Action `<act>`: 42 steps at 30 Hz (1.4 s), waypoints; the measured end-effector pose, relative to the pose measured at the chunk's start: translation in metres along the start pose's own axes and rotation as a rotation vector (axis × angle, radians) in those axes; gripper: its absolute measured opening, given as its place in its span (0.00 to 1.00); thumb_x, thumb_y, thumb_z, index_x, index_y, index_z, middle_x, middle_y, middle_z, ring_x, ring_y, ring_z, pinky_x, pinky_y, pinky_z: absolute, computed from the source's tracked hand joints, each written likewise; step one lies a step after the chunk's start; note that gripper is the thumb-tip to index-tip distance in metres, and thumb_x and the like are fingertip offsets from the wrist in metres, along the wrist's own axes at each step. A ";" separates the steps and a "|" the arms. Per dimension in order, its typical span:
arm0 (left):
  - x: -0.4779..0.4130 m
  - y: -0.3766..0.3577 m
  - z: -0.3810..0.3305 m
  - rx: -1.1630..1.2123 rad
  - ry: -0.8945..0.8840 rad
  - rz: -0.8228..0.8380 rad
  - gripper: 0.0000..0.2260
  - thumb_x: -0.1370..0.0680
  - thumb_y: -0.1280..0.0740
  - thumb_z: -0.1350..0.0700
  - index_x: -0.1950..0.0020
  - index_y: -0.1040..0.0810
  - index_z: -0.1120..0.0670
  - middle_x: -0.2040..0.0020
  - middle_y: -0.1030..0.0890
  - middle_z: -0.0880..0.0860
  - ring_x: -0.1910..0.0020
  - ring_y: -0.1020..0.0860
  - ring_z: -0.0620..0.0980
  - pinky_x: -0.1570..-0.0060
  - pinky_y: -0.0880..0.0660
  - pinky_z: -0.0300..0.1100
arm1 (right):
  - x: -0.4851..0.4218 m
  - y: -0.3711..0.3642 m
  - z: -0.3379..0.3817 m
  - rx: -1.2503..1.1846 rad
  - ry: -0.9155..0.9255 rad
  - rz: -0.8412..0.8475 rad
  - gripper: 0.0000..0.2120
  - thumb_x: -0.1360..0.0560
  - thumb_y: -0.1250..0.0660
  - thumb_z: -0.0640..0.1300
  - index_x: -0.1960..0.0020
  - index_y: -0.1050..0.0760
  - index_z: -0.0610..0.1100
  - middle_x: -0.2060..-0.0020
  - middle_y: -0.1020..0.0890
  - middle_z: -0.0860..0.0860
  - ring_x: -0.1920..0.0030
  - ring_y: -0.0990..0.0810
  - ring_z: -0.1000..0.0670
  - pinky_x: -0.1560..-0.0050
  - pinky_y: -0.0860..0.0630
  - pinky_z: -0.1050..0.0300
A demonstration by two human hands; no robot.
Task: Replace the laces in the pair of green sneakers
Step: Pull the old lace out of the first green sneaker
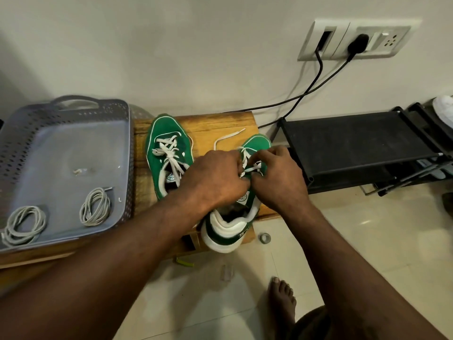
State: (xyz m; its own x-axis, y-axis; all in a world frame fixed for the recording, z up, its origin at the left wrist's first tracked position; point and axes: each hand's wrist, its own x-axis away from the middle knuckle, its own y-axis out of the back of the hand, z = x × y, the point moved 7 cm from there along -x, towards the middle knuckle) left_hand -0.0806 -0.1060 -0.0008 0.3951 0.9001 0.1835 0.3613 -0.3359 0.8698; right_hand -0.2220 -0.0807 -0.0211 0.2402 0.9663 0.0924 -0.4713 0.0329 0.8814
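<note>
Two green sneakers on a low wooden bench (208, 123) against the wall. Left sneaker (169, 153) lying lengthwise away from the camera, toe toward the wall, heel toward the viewer, tipped slightly leftward; still laced in white, ends loose over the tongue. Right sneaker (235, 214) set parallel beside it, toe likewise toward the wall, long axis leaning a little to the right, white heel hanging past the bench's near edge. Round white-and-green badge on each tongue, lettering too small to read; white marks on the right heel band, illegible.

Left hand (215, 177) curled over the right sneaker's middle, fingers bent tight, pinching the white lace (247, 168) at the eyelets. Right hand (277, 175) just beside it, thumb and forefinger closed on the same lace, other fingers folded. Knuckles nearly touching. One free lace end trailing across the bench toward the wall. Exact eyelet being worked hidden behind the fingers; most of the right sneaker's tongue and vamp covered by both hands.

Grey perforated plastic basket (117, 114) on the bench's left part, just beside the left sneaker, holding two coiled off-white laces (95, 209) near its front wall and a few small scraps; basket's left side cut off. Black shoe rack (355, 143) to the right. White switchboard (353, 40) above, black plug and two cables running down behind the bench. Bare foot (282, 298) on pale tiles, near a roll of tape (264, 238) and small blurred bits.
</note>
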 end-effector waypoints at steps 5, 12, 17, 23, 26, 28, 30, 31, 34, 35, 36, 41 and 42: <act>-0.003 -0.004 0.011 -0.133 0.005 -0.044 0.12 0.22 0.31 0.51 0.39 0.21 0.49 0.51 0.18 0.55 0.50 0.19 0.59 0.55 0.22 0.50 | -0.001 -0.009 -0.001 -0.003 0.074 -0.001 0.10 0.23 0.27 0.49 0.42 0.17 0.55 0.36 0.28 0.52 0.38 0.23 0.48 0.42 0.19 0.46; -0.013 -0.002 0.023 -0.038 0.065 -0.063 0.12 0.21 0.30 0.51 0.37 0.16 0.47 0.50 0.15 0.54 0.51 0.19 0.55 0.55 0.26 0.44 | -0.007 -0.008 -0.006 -0.130 0.053 -0.001 0.12 0.25 0.25 0.59 0.60 0.22 0.53 0.46 0.27 0.55 0.42 0.25 0.50 0.45 0.20 0.47; -0.014 -0.003 0.023 -0.038 0.038 -0.073 0.16 0.21 0.29 0.52 0.33 0.18 0.45 0.44 0.15 0.53 0.46 0.19 0.55 0.53 0.27 0.44 | -0.009 -0.015 -0.003 -0.125 0.068 0.072 0.04 0.22 0.26 0.47 0.51 0.14 0.55 0.43 0.27 0.55 0.36 0.29 0.48 0.36 0.23 0.44; -0.014 0.000 0.028 -0.030 0.079 -0.070 0.10 0.23 0.28 0.53 0.42 0.16 0.48 0.53 0.17 0.52 0.55 0.20 0.54 0.57 0.26 0.44 | -0.005 -0.007 -0.007 -0.885 -0.032 0.113 0.15 0.31 0.29 0.52 0.61 0.22 0.39 0.51 0.21 0.43 0.48 0.21 0.44 0.42 0.23 0.41; -0.015 -0.001 0.025 -0.026 0.063 -0.051 0.07 0.23 0.27 0.51 0.46 0.16 0.48 0.55 0.17 0.50 0.56 0.20 0.52 0.59 0.26 0.44 | -0.007 -0.010 -0.010 -0.548 -0.038 0.116 0.18 0.32 0.24 0.64 0.63 0.21 0.49 0.49 0.23 0.50 0.42 0.24 0.45 0.40 0.21 0.38; -0.016 -0.003 0.024 -0.022 0.061 -0.032 0.06 0.24 0.26 0.51 0.47 0.16 0.48 0.54 0.17 0.50 0.55 0.20 0.51 0.57 0.23 0.45 | -0.006 -0.016 -0.008 -0.241 -0.004 0.129 0.13 0.29 0.23 0.61 0.61 0.20 0.55 0.45 0.26 0.52 0.36 0.31 0.46 0.36 0.24 0.40; -0.016 -0.003 0.026 0.000 0.073 -0.032 0.06 0.24 0.26 0.51 0.49 0.15 0.48 0.54 0.16 0.50 0.55 0.19 0.52 0.55 0.21 0.46 | -0.005 -0.013 0.001 -0.195 0.042 0.103 0.06 0.25 0.23 0.53 0.57 0.17 0.54 0.45 0.27 0.52 0.35 0.33 0.47 0.34 0.25 0.41; -0.016 -0.003 0.027 0.008 0.079 -0.036 0.05 0.24 0.26 0.51 0.49 0.15 0.48 0.55 0.16 0.50 0.56 0.19 0.52 0.55 0.20 0.47 | -0.004 -0.011 0.005 -0.260 0.077 0.108 0.04 0.25 0.23 0.50 0.57 0.16 0.52 0.46 0.27 0.52 0.37 0.31 0.47 0.35 0.24 0.41; -0.016 0.001 0.030 0.016 0.088 -0.053 0.02 0.23 0.27 0.52 0.52 0.17 0.49 0.58 0.18 0.50 0.58 0.20 0.51 0.63 0.26 0.43 | -0.001 -0.003 0.010 -0.620 0.219 0.198 0.03 0.27 0.23 0.45 0.57 0.14 0.45 0.46 0.24 0.49 0.41 0.23 0.49 0.39 0.20 0.44; -0.016 0.003 0.032 0.021 0.086 -0.055 0.02 0.23 0.26 0.52 0.54 0.18 0.48 0.58 0.18 0.50 0.59 0.21 0.51 0.64 0.29 0.42 | 0.000 0.001 0.008 -0.725 0.232 0.219 0.06 0.28 0.24 0.45 0.56 0.13 0.42 0.46 0.23 0.47 0.42 0.22 0.49 0.40 0.20 0.46; -0.017 0.005 0.031 0.029 0.079 -0.053 0.03 0.23 0.26 0.52 0.54 0.18 0.48 0.58 0.18 0.49 0.58 0.21 0.51 0.64 0.29 0.41 | 0.000 0.004 0.004 -0.827 0.213 0.229 0.09 0.28 0.26 0.46 0.56 0.14 0.40 0.47 0.22 0.46 0.43 0.21 0.49 0.40 0.20 0.47; -0.017 0.000 0.025 0.075 0.051 -0.004 0.07 0.23 0.25 0.50 0.58 0.22 0.44 0.57 0.18 0.47 0.56 0.19 0.51 0.55 0.22 0.45 | -0.004 0.008 -0.009 -0.497 0.044 0.043 0.17 0.24 0.26 0.61 0.65 0.22 0.52 0.57 0.20 0.50 0.48 0.23 0.48 0.48 0.24 0.46; -0.017 -0.001 0.025 0.102 0.054 0.001 0.05 0.23 0.25 0.51 0.57 0.20 0.45 0.57 0.18 0.47 0.56 0.19 0.51 0.55 0.20 0.46 | -0.005 0.005 -0.008 -0.289 0.059 0.031 0.13 0.25 0.25 0.60 0.64 0.22 0.55 0.52 0.22 0.51 0.44 0.27 0.49 0.47 0.26 0.48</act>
State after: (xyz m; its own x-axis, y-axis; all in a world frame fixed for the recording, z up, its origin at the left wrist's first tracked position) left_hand -0.0666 -0.1274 -0.0160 0.3507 0.9125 0.2108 0.4465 -0.3608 0.8188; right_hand -0.2321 -0.0832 -0.0209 0.1761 0.9809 0.0821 -0.7014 0.0665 0.7096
